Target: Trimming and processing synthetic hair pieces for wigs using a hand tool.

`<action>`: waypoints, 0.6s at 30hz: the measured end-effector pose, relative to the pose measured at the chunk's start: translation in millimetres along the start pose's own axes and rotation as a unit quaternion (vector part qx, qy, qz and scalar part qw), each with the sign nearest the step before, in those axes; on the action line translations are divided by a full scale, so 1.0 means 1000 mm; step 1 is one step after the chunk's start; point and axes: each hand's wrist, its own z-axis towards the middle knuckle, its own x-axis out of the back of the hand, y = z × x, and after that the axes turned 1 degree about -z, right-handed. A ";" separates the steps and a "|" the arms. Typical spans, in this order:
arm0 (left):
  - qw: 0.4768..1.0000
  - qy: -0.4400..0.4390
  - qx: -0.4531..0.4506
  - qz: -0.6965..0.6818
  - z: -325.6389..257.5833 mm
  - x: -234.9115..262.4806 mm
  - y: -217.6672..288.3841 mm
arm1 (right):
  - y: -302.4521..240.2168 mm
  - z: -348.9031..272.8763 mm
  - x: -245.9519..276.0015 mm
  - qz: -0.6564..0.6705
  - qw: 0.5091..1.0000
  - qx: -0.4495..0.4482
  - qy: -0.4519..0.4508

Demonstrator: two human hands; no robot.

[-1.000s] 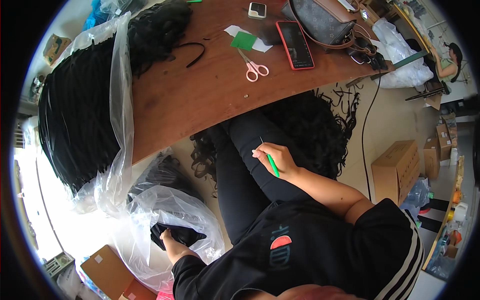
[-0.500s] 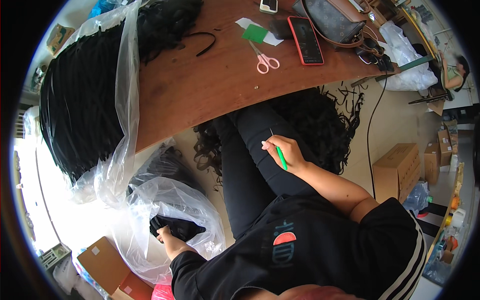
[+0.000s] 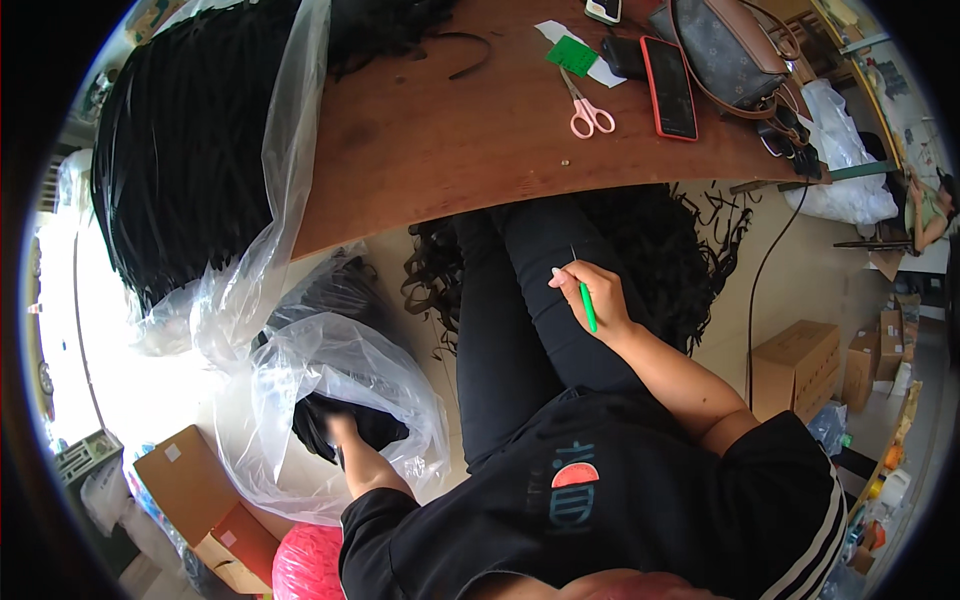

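So on our far left we've got a big bundle of black strips half wrapped in clear plastic on the brown table. Below that, a cardboard box by a see-through bag with black material in its mouth. Our left hand is right at that black stuff, but it's blurry, so we honestly can't tell if it's gripping. Pink scissors lie up on the table. Our right hand is over our right thigh, fingers curled around a green-handled tool, thin tip pointing tableward. Further right: red-edged phone, then a handbag.
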 end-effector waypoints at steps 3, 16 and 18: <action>0.991 0.072 0.012 0.114 -0.028 0.015 -0.016 | -0.008 0.000 -0.007 0.030 0.999 -0.016 -0.017; 0.927 0.298 -0.159 -0.164 -0.167 0.273 -0.006 | -0.022 -0.013 0.013 0.101 0.991 -0.063 -0.065; 0.901 0.338 -0.215 -0.166 -0.209 0.323 -0.012 | -0.030 -0.010 0.021 0.081 0.990 -0.045 -0.103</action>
